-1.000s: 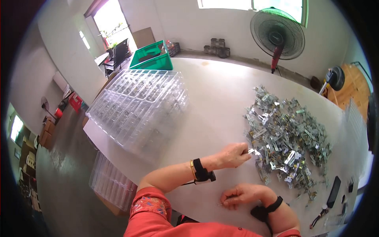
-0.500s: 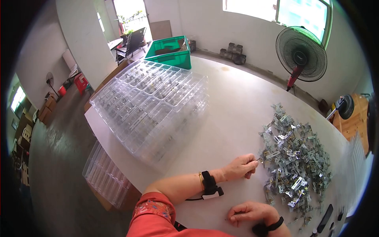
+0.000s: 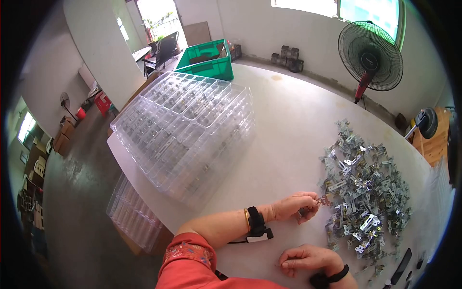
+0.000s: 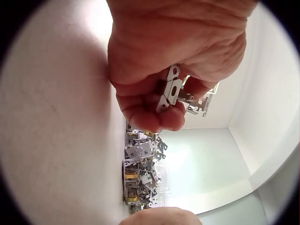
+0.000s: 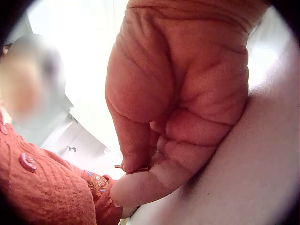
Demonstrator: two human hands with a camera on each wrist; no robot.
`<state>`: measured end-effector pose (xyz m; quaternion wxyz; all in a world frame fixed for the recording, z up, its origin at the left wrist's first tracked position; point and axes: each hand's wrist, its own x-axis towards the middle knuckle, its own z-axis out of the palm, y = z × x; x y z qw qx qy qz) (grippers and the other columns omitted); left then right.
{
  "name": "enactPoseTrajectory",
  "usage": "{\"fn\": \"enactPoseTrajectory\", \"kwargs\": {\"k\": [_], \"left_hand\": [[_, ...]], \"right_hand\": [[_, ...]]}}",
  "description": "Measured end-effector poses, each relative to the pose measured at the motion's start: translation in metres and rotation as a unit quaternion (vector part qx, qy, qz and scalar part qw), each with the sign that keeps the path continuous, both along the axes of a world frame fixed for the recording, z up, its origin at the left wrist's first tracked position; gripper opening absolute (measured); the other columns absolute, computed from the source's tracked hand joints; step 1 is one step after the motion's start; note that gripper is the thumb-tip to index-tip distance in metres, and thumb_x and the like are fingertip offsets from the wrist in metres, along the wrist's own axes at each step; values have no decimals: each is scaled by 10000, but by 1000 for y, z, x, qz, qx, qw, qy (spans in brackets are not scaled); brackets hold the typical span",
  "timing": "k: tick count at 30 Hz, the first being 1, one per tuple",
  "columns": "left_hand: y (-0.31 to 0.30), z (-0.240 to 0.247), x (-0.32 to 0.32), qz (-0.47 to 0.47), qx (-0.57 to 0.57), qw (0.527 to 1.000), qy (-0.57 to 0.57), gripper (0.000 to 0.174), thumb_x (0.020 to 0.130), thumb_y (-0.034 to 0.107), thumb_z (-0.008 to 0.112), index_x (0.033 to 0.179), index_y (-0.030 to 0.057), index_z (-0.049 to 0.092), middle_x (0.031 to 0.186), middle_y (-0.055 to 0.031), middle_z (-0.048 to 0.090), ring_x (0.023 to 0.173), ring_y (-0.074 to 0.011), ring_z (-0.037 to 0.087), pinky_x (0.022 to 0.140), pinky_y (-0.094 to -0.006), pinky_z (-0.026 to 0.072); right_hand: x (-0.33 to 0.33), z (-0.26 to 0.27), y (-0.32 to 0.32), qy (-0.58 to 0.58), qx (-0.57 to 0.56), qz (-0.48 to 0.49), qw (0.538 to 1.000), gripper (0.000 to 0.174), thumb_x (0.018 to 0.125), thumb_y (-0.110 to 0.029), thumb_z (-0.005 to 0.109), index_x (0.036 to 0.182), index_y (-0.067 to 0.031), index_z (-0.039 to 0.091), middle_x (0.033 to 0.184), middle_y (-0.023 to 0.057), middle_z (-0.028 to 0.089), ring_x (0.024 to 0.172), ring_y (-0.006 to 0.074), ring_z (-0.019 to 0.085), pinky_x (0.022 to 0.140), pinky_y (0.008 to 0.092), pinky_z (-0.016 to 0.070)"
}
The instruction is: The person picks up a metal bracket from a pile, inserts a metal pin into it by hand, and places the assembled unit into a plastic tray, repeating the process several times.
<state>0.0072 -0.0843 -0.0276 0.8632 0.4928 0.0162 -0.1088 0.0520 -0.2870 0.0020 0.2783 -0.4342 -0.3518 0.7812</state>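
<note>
At the near-left edge of a heap of small metal brackets, my left hand grips a silvery bracket in its curled fingers. Round and oval holes show in that bracket in the left wrist view, and more metal parts stick out past the fingers. Closer to my body, my right hand rests low over the white table. Its thumb and forefinger pinch a thin metal pin, most of which the fingers cover.
Stacked clear compartment boxes filled with parts stand on the left, with a green crate behind. Other clear trays lie below the table's left edge. A black tool lies at the near right; a fan stands beyond.
The head view has swung, shifting the whole scene in the picture. My left hand stays by the heap's edge, its wrist slightly turned, a part now showing at its fingertips. The right hand keeps its pinch.
</note>
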Motion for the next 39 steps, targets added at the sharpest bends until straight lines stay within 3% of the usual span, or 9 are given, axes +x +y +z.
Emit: {"fn": "enactPoseTrajectory", "kwargs": {"k": [3, 9, 18, 37, 39], "left_hand": [[2, 3, -1, 9, -14, 1000, 10, 280, 1021, 331, 491, 921, 77, 556, 726, -41, 573, 573, -130, 534, 527, -260, 454], [2, 2, -1, 27, -28, 999, -10, 359, 1081, 392, 442, 927, 84, 543, 692, -58, 573, 548, -141, 537, 501, -266, 448], [5, 11, -4, 11, 4, 1000, 2, 342, 1091, 378, 420, 984, 70, 525, 649, -101, 611, 483, -155, 530, 493, -268, 435], [4, 20, -3, 1, 57, 996, 61, 352, 1093, 379, 400, 1008, 68, 539, 631, -105, 611, 463, -156, 542, 467, -259, 419], [4, 22, -3, 7, 68, 996, 55, 347, 1092, 373, 403, 1007, 65, 539, 624, -110, 612, 452, -159, 539, 451, -260, 408]], "right_hand": [[-2, 0, -1, 9, -21, -24, 999, 268, 1052, -239, 582, 1144, 5, 643, 903, 12, 666, 836, 94, 649, 744, 258, 541], [-4, 4, -1, 4, -30, -38, 999, 280, 1054, -259, 575, 1169, -8, 621, 859, 16, 659, 778, 96, 647, 688, 252, 537], [-4, -1, -2, 2, -17, -29, 999, 289, 1062, -278, 558, 1168, -14, 611, 847, 13, 651, 735, 94, 637, 669, 248, 529], [2, -9, -2, 28, 36, -18, 999, 291, 1060, -308, 545, 1136, -35, 612, 840, 22, 664, 719, 109, 657, 657, 267, 548], [3, -3, -1, 16, 40, -10, 999, 258, 1062, -282, 505, 1096, -43, 595, 835, 21, 644, 718, 114, 638, 642, 277, 532]]}}
